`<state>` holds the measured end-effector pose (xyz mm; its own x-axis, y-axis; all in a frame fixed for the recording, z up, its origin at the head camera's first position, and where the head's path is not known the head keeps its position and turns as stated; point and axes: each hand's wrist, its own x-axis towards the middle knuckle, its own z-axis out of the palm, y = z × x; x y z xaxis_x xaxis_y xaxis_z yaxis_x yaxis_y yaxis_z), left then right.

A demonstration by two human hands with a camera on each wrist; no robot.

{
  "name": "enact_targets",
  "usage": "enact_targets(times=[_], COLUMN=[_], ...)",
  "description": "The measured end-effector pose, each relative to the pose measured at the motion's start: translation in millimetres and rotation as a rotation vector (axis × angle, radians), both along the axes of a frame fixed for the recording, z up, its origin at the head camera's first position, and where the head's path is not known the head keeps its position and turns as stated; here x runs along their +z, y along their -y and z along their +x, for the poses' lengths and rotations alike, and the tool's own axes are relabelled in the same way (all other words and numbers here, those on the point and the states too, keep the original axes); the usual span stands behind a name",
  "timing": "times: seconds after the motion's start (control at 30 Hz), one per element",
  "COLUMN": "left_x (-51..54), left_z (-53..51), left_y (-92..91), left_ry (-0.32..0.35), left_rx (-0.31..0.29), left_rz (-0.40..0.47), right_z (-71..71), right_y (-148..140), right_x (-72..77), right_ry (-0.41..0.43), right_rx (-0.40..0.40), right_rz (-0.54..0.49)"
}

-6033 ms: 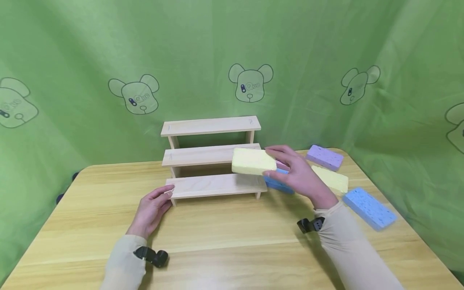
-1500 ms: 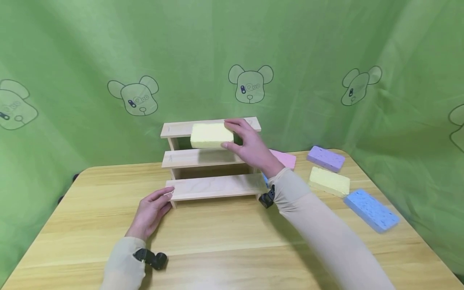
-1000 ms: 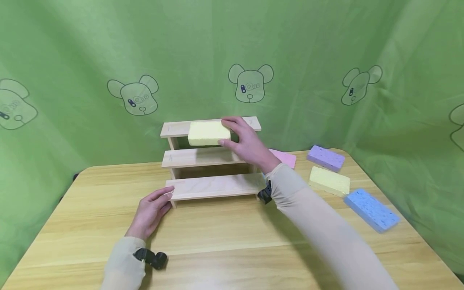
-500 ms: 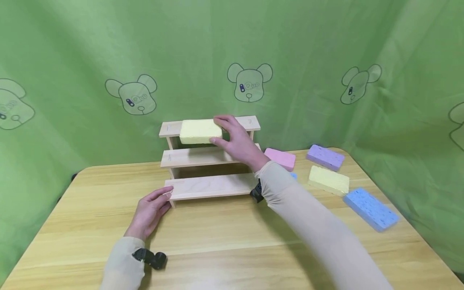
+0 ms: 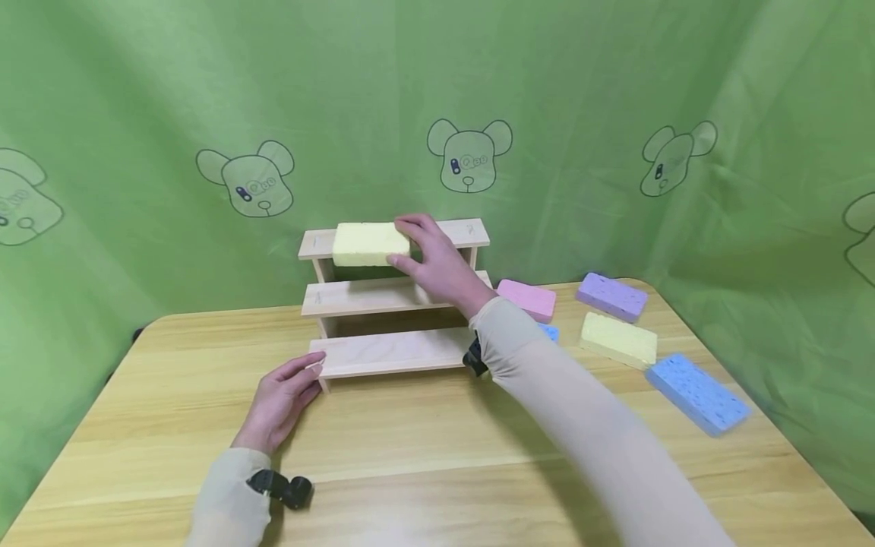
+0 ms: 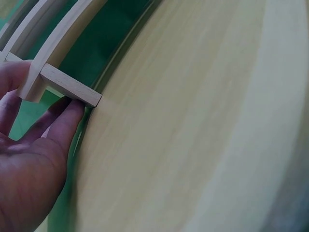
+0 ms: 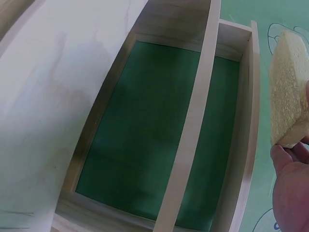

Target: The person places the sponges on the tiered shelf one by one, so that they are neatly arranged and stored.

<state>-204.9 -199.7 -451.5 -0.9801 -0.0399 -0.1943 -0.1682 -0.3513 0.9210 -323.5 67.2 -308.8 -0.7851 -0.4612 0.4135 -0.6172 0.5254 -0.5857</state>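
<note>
Nothing shifts on the wooden table (image 5: 383, 471): the wooden stand (image 5: 393, 353) keeps its place, and the pink sponge (image 5: 526, 300) and purple sponge (image 5: 611, 296) lie where they were, to its right. The right sleeve (image 5: 574, 425) reaches a little farther left than half a second ago, taking the held yellow sponge (image 5: 365, 249) with it, so the sponge is now nearer the left end of the top tier; to judge by the green gap between sponge and wood in the right wrist view, it is not set down. The left hand (image 5: 279, 399) is unchanged, thumb and fingers gripping the left end of the bottom tier. The right hand (image 5: 440, 262) grips only the sponge's right end, fingers over the far edge and thumb at the near one, spread just as wide as the sponge between them; most of it juts out leftward, beyond the fingertips
</note>
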Motion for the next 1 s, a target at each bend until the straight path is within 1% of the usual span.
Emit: enact_targets(times=[0.27,0.4,0.8,1.0], left_x=[0.5,0.3,0.5,-0.3], left_z=[1.6,1.2,0.7,0.2], left_y=[0.9,-0.2,-0.3,0.6], left_ry=[0.005,0.001,-0.003,-0.008], left_rx=[0.006,0.004,-0.002,-0.003], left_rz=[-0.017,-0.014,-0.010,-0.010], right_z=[-3.6,-7.1,-20.3,-25.4], right_y=[6,8,13,16], right_x=[2.7,4.7,6.3,5.3], right_ry=[0.032,0.033,0.078,0.069], right_rx=[0.003,-0.012,0.012,0.018], right_rz=[0.021,0.041,0.012,0.029])
